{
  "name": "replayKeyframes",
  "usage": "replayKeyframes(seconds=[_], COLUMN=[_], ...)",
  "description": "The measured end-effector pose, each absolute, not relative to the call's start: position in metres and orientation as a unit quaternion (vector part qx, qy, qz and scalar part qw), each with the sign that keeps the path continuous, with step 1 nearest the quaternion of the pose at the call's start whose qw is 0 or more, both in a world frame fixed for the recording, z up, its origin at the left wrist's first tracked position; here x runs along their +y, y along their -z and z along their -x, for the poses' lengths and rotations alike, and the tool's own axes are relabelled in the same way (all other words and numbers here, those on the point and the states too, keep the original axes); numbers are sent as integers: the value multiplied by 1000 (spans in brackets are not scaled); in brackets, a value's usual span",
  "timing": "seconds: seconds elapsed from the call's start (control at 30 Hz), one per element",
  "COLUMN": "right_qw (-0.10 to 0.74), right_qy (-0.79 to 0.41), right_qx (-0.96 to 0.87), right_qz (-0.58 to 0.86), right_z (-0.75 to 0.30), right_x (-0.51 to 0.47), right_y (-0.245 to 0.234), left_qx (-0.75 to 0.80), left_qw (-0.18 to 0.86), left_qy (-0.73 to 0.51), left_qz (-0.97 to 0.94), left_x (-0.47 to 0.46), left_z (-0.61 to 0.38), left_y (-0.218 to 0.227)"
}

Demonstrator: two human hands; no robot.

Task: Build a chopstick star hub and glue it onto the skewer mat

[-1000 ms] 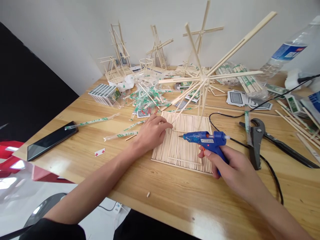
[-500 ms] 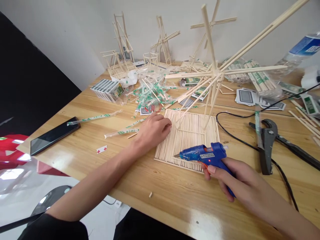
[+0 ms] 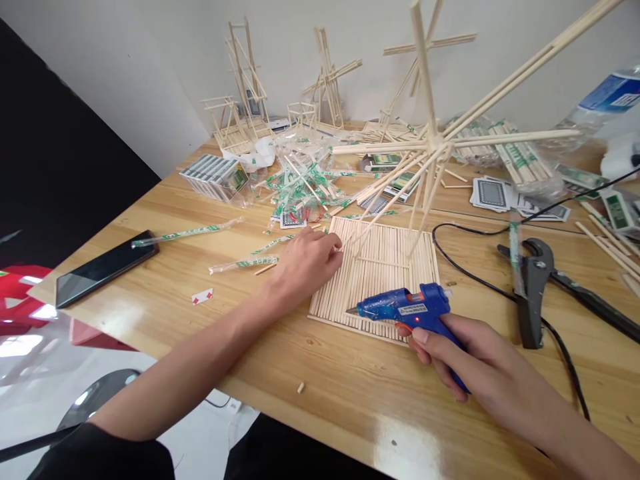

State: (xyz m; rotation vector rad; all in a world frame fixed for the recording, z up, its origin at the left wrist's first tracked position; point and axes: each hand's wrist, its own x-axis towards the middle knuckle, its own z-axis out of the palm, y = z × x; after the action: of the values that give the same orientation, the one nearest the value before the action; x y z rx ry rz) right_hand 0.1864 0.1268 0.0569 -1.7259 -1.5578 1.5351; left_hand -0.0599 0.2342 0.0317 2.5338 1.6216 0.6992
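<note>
A square mat of wooden sticks (image 3: 380,277) lies on the wooden table (image 3: 350,393), and a star of long chopsticks (image 3: 433,150) stands on it. My left hand (image 3: 305,263) rests at the mat's left edge, fingers curled and pinching the foot of one slanted chopstick. My right hand (image 3: 470,350) grips a blue glue gun (image 3: 405,308) by its handle. The gun's nozzle points left over the mat's near left part, close above the sticks.
A black phone (image 3: 105,267) lies at the left edge. Wrapped chopsticks and torn wrappers (image 3: 300,187) litter the middle. Card decks (image 3: 213,177), playing cards (image 3: 493,195), black cutters (image 3: 533,287), the gun's black cord (image 3: 475,280) and stick models (image 3: 245,87) surround the mat.
My right hand has pulled the glue gun from the mat's middle toward its near left part. The camera has shifted. My left hand has stayed at the mat's left edge.
</note>
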Motion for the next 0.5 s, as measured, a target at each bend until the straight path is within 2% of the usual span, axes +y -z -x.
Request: replayKeyframes(seconds=[0.3, 0.5], right_qw=[175, 170], right_qy=[-523, -522], right_qx=[-548, -564], right_qz=[630, 617], right_z=[-176, -178], right_x=[124, 125], right_y=[-77, -72], left_qx=[570, 560], left_qw=[54, 41], left_qy=[-182, -189], left_qz=[-800, -805], left_x=[228, 229], left_z=[55, 55], left_y=[-41, -37])
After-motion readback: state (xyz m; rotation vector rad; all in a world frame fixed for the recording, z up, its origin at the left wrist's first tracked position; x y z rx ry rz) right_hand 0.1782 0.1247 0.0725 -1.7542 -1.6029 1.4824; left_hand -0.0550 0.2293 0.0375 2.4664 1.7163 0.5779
